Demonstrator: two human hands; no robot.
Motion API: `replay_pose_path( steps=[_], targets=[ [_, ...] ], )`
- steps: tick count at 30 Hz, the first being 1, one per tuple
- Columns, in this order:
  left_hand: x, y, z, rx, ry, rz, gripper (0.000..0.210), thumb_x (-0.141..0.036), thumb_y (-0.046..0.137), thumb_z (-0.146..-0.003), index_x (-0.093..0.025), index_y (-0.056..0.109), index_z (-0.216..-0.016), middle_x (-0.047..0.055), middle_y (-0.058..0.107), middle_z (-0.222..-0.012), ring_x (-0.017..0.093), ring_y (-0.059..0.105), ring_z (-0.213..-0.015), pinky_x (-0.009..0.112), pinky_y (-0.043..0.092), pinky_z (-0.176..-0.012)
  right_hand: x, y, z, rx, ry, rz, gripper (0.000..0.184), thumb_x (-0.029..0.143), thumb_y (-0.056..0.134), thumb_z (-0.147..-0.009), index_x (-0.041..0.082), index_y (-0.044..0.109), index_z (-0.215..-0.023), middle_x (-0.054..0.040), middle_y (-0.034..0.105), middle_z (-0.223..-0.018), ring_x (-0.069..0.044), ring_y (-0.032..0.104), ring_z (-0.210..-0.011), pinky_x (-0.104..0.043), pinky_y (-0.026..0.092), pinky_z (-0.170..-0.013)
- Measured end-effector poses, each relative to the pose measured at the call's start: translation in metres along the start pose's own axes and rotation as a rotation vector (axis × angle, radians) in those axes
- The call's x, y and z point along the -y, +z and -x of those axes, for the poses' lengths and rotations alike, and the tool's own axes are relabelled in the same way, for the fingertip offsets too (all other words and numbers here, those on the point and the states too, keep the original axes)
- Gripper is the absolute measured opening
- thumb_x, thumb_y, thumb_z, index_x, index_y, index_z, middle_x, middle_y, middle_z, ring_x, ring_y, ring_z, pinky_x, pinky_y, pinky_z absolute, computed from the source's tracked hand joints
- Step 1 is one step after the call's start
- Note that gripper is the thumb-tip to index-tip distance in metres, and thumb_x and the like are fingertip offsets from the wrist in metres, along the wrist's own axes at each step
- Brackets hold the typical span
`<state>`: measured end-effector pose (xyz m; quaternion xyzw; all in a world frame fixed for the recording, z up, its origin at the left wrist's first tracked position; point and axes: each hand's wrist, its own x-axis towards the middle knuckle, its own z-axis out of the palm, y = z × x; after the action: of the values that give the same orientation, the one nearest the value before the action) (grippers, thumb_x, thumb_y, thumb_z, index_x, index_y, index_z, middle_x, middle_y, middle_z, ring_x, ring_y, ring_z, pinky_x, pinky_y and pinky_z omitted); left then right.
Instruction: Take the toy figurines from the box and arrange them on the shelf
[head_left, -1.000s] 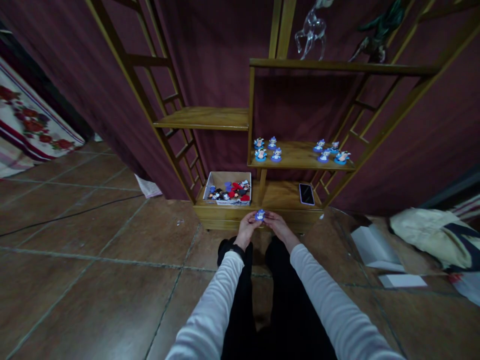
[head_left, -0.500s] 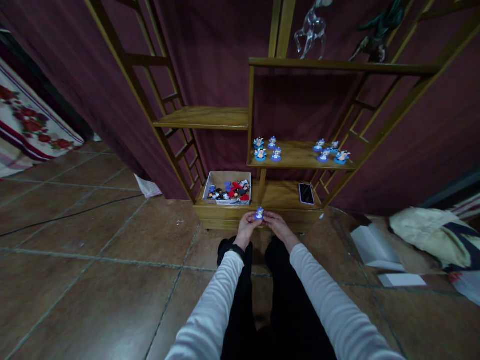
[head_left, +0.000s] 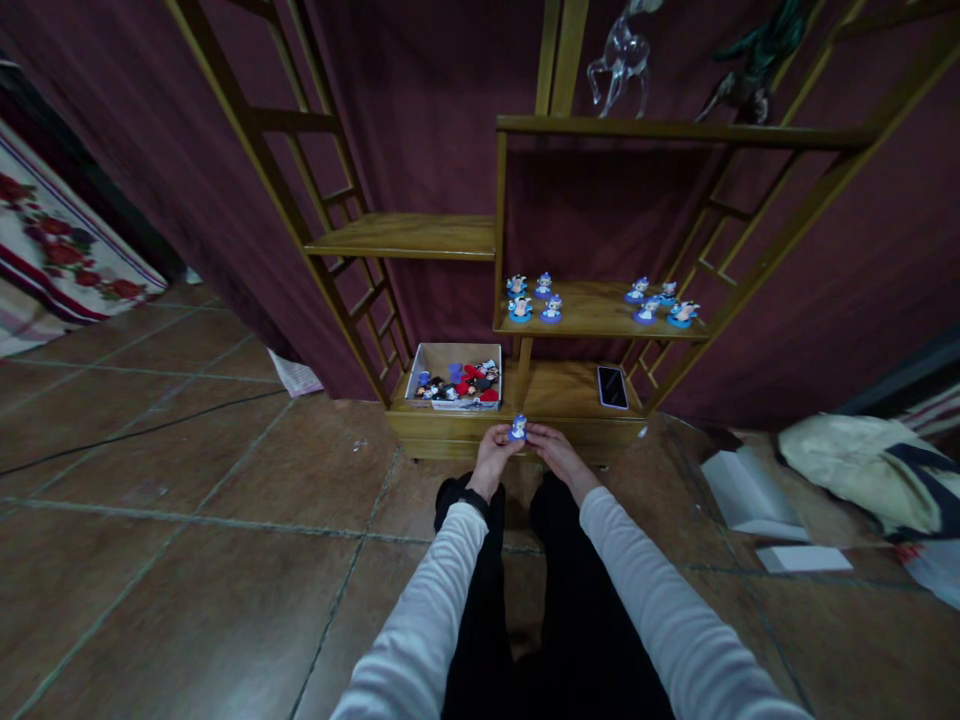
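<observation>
A small purple-and-white figurine (head_left: 518, 428) is held upright between my two hands, just in front of the cabinet's low front edge. My left hand (head_left: 495, 453) pinches it from the left, and my right hand (head_left: 553, 447) grips its right side with the fingertips. On the middle shelf (head_left: 585, 308) stand several similar figurines in two groups, one group (head_left: 534, 298) at the left end and another (head_left: 661, 302) at the right. An open cardboard box (head_left: 454, 352) on the bottom shelf holds a jumble of red, black, white and purple pieces.
A phone (head_left: 613, 387) lies on the bottom shelf at right. Above, a clear horse figure (head_left: 622, 60) and a dark statue (head_left: 756, 70) stand on the upper shelf (head_left: 675, 128). White boxes (head_left: 750, 495) and a cream bag (head_left: 862, 465) lie on the floor at right; a cable (head_left: 150, 428) runs at left.
Almost nothing differs. Both hands keep the figurine in the same place, and the whole view has shifted very slightly.
</observation>
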<state>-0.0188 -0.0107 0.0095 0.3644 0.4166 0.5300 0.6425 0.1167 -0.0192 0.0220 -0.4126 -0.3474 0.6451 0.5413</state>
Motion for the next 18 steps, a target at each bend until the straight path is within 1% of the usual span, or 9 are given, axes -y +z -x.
replay_pose_path(
  steps=[4,7,10,14,18],
  targets=[
    [0.0030,-0.0032,-0.0051,0.043,-0.037,0.038,0.044,-0.015,0.077,-0.054,-0.014,0.062,-0.095,0.001,0.064,-0.070,0.008,0.055,-0.059,0.020,0.040,-0.059,0.0006,-0.0002,-0.0007,-0.022,0.005,-0.002,0.028,0.029,0.076,-0.057,0.019,0.069,-0.082,-0.0045,0.070,-0.090,-0.019,0.064,-0.085,-0.034,0.047,-0.083],
    [0.0052,-0.0052,-0.0076,0.068,-0.090,0.081,0.046,-0.016,0.077,-0.054,-0.014,0.064,-0.098,0.002,0.065,-0.072,0.008,0.054,-0.058,0.019,0.038,-0.055,0.0004,-0.0010,-0.0013,-0.045,0.031,0.004,0.031,0.028,0.077,-0.056,0.019,0.068,-0.084,-0.0048,0.070,-0.088,-0.018,0.064,-0.080,-0.034,0.048,-0.080],
    [0.0063,-0.0064,-0.0084,0.083,-0.126,0.103,0.046,-0.016,0.077,-0.056,-0.015,0.065,-0.100,0.003,0.065,-0.075,0.008,0.056,-0.061,0.019,0.040,-0.057,0.0003,-0.0017,-0.0012,-0.040,0.037,-0.002,0.034,0.028,0.077,-0.056,0.020,0.067,-0.087,-0.0038,0.070,-0.087,-0.016,0.064,-0.077,-0.033,0.049,-0.078],
    [0.0058,-0.0071,-0.0078,0.069,-0.137,0.137,0.045,-0.014,0.075,-0.058,-0.016,0.064,-0.102,0.002,0.065,-0.074,0.008,0.057,-0.062,0.019,0.041,-0.059,0.0008,-0.0013,-0.0003,-0.025,0.034,0.001,0.035,0.027,0.078,-0.056,0.020,0.066,-0.088,-0.0034,0.069,-0.087,-0.015,0.063,-0.076,-0.031,0.049,-0.077],
    [0.0037,-0.0074,-0.0066,0.079,-0.162,0.164,0.039,-0.012,0.073,-0.060,-0.015,0.064,-0.099,0.002,0.065,-0.075,0.008,0.058,-0.064,0.019,0.043,-0.062,0.0006,-0.0014,-0.0002,-0.036,0.026,0.011,0.036,0.027,0.078,-0.054,0.020,0.065,-0.087,-0.0023,0.068,-0.085,-0.014,0.063,-0.073,-0.030,0.048,-0.075]
  ],
)
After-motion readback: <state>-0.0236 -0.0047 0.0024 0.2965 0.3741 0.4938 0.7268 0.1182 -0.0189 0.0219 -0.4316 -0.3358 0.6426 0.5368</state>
